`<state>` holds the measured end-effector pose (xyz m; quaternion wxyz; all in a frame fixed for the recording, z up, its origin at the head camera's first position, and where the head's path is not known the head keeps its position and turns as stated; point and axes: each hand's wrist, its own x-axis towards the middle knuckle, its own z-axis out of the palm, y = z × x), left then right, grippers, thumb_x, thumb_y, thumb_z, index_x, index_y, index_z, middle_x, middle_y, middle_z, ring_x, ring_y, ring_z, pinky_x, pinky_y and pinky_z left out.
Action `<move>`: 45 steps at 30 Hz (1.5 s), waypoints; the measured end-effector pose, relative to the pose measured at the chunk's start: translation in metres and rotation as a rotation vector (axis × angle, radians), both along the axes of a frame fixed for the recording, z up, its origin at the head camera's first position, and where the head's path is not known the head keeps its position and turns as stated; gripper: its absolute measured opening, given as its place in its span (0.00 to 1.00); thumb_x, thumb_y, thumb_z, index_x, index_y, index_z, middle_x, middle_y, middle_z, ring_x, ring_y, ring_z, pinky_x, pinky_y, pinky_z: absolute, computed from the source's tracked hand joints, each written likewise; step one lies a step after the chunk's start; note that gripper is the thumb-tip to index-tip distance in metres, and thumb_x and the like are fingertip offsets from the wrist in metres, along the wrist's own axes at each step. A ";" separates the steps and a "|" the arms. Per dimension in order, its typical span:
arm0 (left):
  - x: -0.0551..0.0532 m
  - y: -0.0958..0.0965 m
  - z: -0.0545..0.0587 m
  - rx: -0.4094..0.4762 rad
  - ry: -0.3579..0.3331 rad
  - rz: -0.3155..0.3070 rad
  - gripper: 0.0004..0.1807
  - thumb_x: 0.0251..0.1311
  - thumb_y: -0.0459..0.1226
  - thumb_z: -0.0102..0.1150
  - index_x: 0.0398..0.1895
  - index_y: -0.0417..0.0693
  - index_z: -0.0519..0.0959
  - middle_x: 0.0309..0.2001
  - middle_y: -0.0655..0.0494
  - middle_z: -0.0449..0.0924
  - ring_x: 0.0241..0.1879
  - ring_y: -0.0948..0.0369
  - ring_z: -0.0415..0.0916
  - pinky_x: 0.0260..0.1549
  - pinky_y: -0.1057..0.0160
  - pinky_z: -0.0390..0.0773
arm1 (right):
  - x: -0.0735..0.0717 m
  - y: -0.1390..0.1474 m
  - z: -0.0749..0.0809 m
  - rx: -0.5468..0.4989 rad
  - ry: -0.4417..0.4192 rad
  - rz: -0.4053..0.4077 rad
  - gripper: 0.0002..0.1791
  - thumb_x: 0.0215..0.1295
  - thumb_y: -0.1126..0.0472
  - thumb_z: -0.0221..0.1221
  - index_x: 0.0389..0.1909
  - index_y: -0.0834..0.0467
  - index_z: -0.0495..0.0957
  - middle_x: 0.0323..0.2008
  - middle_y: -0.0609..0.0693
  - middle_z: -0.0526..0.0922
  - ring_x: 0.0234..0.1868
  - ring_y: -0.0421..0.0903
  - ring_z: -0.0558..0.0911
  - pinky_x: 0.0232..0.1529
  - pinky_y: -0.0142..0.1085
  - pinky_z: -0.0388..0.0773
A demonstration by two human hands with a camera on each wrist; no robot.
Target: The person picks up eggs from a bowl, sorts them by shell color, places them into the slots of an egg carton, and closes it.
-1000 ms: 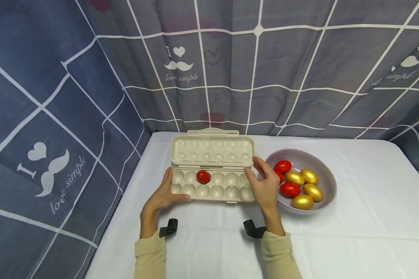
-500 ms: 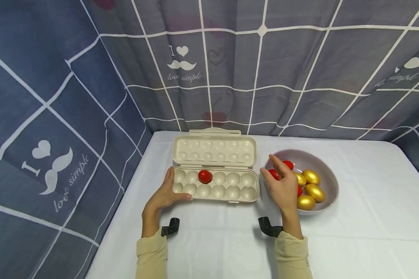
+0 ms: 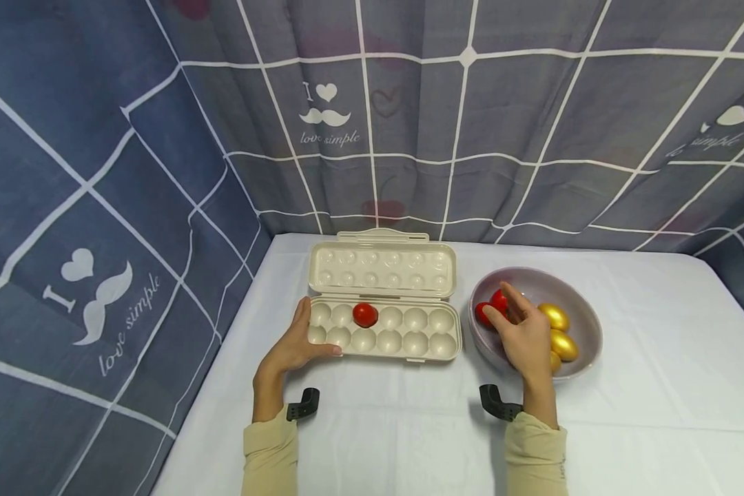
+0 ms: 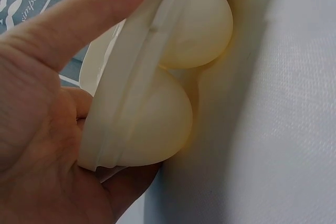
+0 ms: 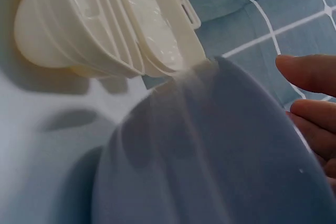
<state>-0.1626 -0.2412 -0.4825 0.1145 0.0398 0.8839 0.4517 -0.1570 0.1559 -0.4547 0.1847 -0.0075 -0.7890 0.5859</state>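
Observation:
An egg carton (image 3: pixel 416 318) of cream plastic lies open on the white table, its lid (image 3: pixel 381 267) folded back. One red egg (image 3: pixel 365 315) sits in its back row. My left hand (image 3: pixel 289 349) grips the carton's left end, thumb along the front edge and fingers round the side; the left wrist view shows the rounded cups (image 4: pixel 157 119) between them. Over the mauve bowl (image 3: pixel 581 324) is my right hand (image 3: pixel 527 339), thumb and fingers apart near the red eggs (image 3: pixel 499 301). Gold eggs (image 3: pixel 563 345) lie to its right, some partly hidden by the hand.
A dark grey curtain (image 3: pixel 403 124) with white lines hangs behind the table and along its left side. The bowl stands just right of the carton on the white tablecloth (image 3: pixel 657 365). A black wrist mount (image 3: pixel 499 405) sticks out from the right wrist.
My right hand has moved right, from the carton's right end to over the bowl. The left hand keeps its grip on the carton. The red egg stays in the same cup.

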 end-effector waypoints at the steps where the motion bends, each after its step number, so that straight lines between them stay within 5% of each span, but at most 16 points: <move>1: 0.000 0.000 0.000 0.001 0.001 0.001 0.73 0.44 0.45 0.79 0.76 0.34 0.28 0.77 0.38 0.22 0.76 0.47 0.22 0.70 0.44 0.35 | 0.000 0.002 0.000 -0.004 -0.017 0.004 0.30 0.58 0.70 0.68 0.62 0.69 0.73 0.60 0.62 0.77 0.60 0.60 0.76 0.59 0.41 0.71; 21: 0.000 0.001 -0.001 0.001 -0.009 -0.001 0.74 0.44 0.45 0.79 0.76 0.36 0.27 0.77 0.40 0.21 0.75 0.49 0.21 0.70 0.44 0.35 | -0.003 0.012 0.002 0.063 -0.266 0.138 0.33 0.67 0.60 0.63 0.67 0.72 0.65 0.64 0.67 0.71 0.64 0.60 0.72 0.57 0.29 0.70; 28: -0.001 0.001 -0.001 0.003 -0.009 -0.002 0.74 0.44 0.45 0.79 0.76 0.36 0.27 0.77 0.40 0.21 0.75 0.49 0.21 0.70 0.44 0.34 | -0.006 0.014 0.003 0.147 -0.301 0.173 0.32 0.68 0.62 0.61 0.67 0.74 0.64 0.63 0.70 0.71 0.63 0.63 0.72 0.63 0.50 0.66; 45: 0.000 0.002 0.000 -0.013 -0.014 0.006 0.74 0.44 0.46 0.79 0.76 0.35 0.28 0.77 0.40 0.22 0.76 0.49 0.22 0.71 0.44 0.35 | -0.010 0.014 -0.003 0.362 -0.307 0.316 0.29 0.65 0.67 0.60 0.63 0.77 0.66 0.58 0.73 0.74 0.60 0.66 0.73 0.63 0.58 0.64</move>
